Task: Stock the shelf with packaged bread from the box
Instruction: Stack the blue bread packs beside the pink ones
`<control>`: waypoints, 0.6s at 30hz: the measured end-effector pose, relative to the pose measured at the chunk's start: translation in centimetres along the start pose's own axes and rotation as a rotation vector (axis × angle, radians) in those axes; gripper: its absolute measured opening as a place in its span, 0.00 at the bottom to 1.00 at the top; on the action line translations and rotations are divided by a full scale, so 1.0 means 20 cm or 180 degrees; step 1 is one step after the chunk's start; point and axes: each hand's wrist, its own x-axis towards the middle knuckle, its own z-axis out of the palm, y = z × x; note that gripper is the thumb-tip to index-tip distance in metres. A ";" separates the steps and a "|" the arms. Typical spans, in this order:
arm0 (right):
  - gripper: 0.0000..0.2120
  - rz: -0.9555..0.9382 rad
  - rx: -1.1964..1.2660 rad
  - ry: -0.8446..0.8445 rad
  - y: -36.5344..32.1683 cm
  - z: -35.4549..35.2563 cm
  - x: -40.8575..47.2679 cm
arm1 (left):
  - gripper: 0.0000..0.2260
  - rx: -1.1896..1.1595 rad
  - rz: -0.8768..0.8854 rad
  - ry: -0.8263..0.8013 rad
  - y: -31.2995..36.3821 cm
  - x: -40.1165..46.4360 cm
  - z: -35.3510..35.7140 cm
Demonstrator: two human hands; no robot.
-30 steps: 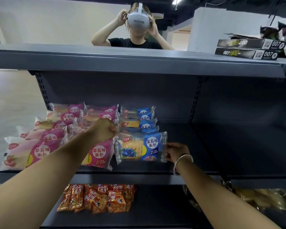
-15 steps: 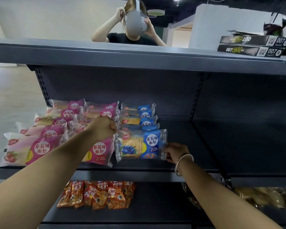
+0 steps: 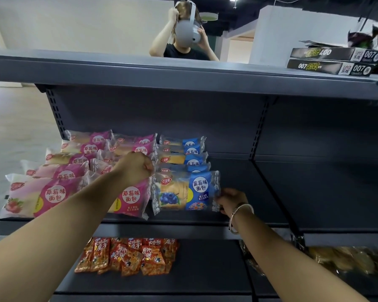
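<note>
Here, pinching blue bread pack [image 3: 184,190] at both seams with left hand [image 3: 134,165] and right hand [image 3: 230,200]; could slide off shelf [image 3: 183,227] edge if released crooked.

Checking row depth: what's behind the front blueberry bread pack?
Behind the front blueberry bread pack, more blue packs overlap back toward the shelf's rear panel. Their lower parts are covered.

dim, shadowed shelf bays — soft focus, edges bowed
</note>
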 end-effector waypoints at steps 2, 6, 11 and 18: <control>0.12 -0.0004 -0.0069 -0.0025 0.01 0.00 0.00 | 0.08 -0.0004 0.0026 0.0007 0.00 0.00 0.00; 0.11 -0.0008 -0.0047 -0.0064 0.01 0.00 0.00 | 0.09 -0.0002 0.0010 -0.0012 0.00 0.00 0.00; 0.07 0.0031 0.0094 -0.0041 0.00 0.00 0.00 | 0.09 -0.0048 0.0010 0.0006 0.01 0.00 0.00; 0.10 0.0007 -0.0032 -0.0081 0.00 0.00 -0.01 | 0.08 -0.0101 0.0005 0.0014 0.01 -0.01 -0.01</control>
